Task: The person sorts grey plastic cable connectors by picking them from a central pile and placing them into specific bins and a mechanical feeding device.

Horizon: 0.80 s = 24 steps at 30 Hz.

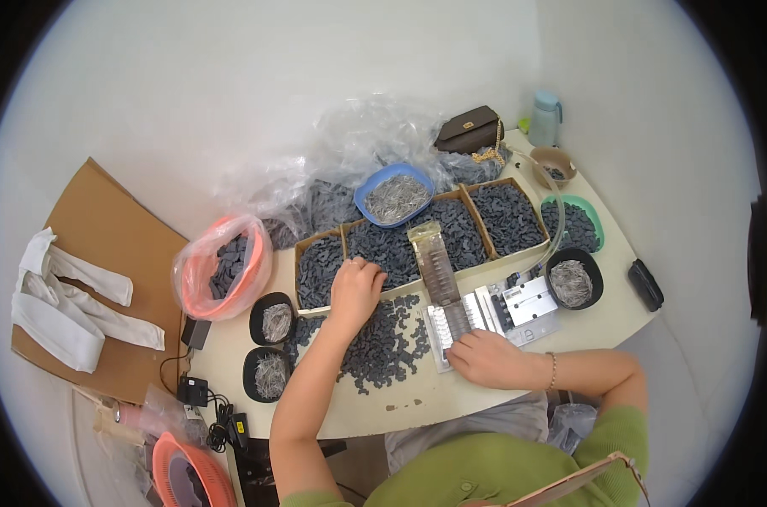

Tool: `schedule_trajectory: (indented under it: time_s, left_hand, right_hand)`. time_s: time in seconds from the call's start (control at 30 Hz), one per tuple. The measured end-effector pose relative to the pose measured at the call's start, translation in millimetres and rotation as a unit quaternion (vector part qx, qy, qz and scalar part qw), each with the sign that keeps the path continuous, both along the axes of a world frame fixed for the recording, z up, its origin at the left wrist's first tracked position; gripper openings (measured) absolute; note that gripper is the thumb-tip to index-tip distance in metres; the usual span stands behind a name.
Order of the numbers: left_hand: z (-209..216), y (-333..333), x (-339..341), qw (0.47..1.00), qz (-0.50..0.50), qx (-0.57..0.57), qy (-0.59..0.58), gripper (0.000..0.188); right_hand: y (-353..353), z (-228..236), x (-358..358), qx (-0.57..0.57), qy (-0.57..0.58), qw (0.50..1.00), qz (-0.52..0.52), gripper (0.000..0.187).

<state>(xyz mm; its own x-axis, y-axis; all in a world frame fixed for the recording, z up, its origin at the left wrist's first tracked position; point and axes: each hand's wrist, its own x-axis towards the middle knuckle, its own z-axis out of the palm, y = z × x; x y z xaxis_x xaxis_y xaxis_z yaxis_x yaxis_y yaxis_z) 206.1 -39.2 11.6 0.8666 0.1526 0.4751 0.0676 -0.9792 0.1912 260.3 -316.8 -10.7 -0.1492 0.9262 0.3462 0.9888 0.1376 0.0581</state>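
Note:
My left hand [356, 291] is at the front edge of a long cardboard box [490, 226] split into compartments full of small dark grey plastic pieces [383, 249]. Its fingers are curled together; whatever they pinch is too small to make out. On the metal jig [438, 325] rests my right hand [478, 359], fingers closed at its near edge, their tips partly hidden. A long dark strip [436, 269] of ribbed look runs from the box down onto this jig. Beside it sits a silver block mechanism [527, 300] with a clear hose [561, 221]. Loose grey pieces [375, 351] lie spread between my arms.
Black bowls of thin metal pins stand left [270, 376] and right [573, 279]; a blue tray [394, 195] of pins rests on the box's back edge. A pink basket [223, 266], a green bowl [599, 224], a black case [645, 285] and a handbag [469, 129] surround the work area.

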Motion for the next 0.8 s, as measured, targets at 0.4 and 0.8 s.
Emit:
schedule_trajectory:
  time_s: [0.4,0.8]
  left_hand:
    - [-3.6,1.3,26.1,0.996,-0.001,-0.088,-0.032,0.013]
    - [-40.5,-113.3,-62.5,0.968,-0.243,0.057,-0.007,0.036]
  right_hand:
    - [58.5,11.6,133.1,0.059,0.064,0.976,-0.199,0.012]
    - [58.8,24.8,111.3,0.08,0.239,0.951,-0.178,0.008]
